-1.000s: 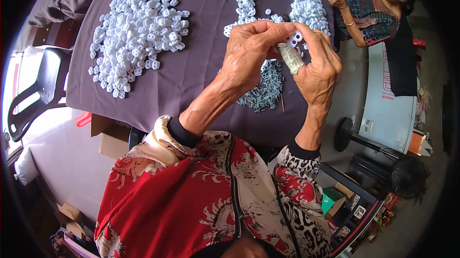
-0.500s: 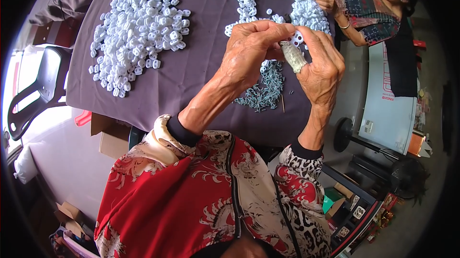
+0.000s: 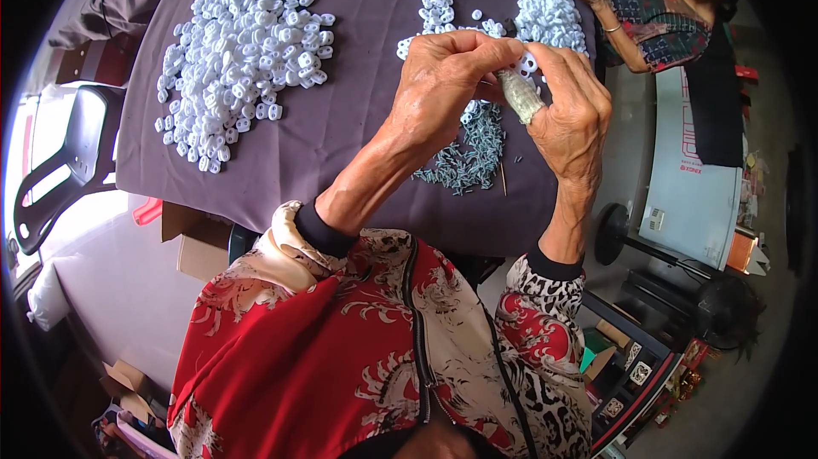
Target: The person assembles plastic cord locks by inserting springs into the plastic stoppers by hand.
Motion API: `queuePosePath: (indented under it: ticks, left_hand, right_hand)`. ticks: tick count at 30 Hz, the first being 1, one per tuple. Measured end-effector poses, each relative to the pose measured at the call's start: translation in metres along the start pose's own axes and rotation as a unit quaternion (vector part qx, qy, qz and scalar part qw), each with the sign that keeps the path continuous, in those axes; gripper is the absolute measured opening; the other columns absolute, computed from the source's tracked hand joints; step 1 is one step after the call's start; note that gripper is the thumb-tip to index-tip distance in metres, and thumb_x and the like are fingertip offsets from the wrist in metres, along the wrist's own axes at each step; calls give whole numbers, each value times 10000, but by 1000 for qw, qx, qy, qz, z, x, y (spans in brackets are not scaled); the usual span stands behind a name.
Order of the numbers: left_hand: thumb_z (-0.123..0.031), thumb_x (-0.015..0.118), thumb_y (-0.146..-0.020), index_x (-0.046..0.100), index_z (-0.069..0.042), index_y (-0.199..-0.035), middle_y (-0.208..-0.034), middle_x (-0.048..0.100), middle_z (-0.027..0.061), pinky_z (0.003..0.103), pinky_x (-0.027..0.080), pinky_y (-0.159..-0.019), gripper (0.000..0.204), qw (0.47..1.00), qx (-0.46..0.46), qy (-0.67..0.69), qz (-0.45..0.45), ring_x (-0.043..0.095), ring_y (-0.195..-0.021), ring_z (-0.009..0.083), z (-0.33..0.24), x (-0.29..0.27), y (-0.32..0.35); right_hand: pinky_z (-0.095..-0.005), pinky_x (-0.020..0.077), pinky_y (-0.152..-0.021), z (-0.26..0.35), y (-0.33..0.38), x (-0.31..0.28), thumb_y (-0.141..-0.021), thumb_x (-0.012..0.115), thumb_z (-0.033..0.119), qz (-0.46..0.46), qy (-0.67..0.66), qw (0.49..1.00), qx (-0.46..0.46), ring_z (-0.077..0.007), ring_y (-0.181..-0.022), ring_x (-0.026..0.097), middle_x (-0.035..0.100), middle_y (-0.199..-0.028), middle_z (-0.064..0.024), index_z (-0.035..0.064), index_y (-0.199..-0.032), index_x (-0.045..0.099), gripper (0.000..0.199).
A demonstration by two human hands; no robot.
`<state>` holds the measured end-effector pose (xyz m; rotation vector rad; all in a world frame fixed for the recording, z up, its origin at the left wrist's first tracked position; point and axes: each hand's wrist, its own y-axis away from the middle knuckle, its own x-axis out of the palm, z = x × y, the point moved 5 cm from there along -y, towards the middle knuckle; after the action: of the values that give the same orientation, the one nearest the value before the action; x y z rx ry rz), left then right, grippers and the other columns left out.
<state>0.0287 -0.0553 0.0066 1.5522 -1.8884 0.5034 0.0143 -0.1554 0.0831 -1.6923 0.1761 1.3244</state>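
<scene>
My left hand (image 3: pixel 443 84) and right hand (image 3: pixel 569 109) were both pinched shut together on one small white plastic piece (image 3: pixel 530 63), held just above the grey pile of metal clips (image 3: pixel 464 161). I judged my taped right fingertip (image 3: pixel 520 94) could slip, dropping it into the clips below my hands.

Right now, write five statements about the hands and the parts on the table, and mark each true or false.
1. Both hands are raised together above the purple table cloth. True.
2. The big pile of white plastic parts lies to the person's right. False: it lies to the left.
3. The right hand has a wrapped fingertip. True.
4. The left hand rests flat on the cloth. False: its grip pinches a small white piece.
5. A heap of small dark grey parts lies beneath the hands. True.
</scene>
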Motion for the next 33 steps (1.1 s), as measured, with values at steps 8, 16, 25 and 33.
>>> queuePosePath:
  ticks: [8,16,25,33]
  left_hand:
    - [-165,593,-812,619,36,-847,-758,602,69,259,492,-645,205,1000,0,13,2,572,-653,114,1,0,0]
    - [-177,592,-818,614,35,-838,-757,602,71,262,494,-647,214,1000,-4,22,-1,578,-660,121,6,-1,-3]
    - [-194,590,-826,599,35,-858,-755,608,80,272,506,-647,232,998,-10,44,35,587,-653,135,6,3,-2]
    - [-106,617,-797,586,46,-903,-786,617,95,276,517,-644,188,996,40,77,30,609,-684,151,1,9,1]
  right_hand:
    - [-343,475,-644,0,1,1,-585,649,-39,23,0,999,28,-277,-739,585,598,-801,-116,-19,-899,580,322]
    - [-324,468,-592,-4,3,4,-586,663,-26,-6,-3,1000,3,-242,-661,565,569,-732,-103,-18,-884,571,312]
    - [-275,474,-645,-16,9,0,-755,595,70,19,-209,959,190,-192,-698,619,632,-798,-102,16,-950,601,203]
    - [-235,455,-638,-17,11,0,-764,554,36,-40,-284,904,317,-115,-700,586,636,-775,-84,4,-923,623,175]
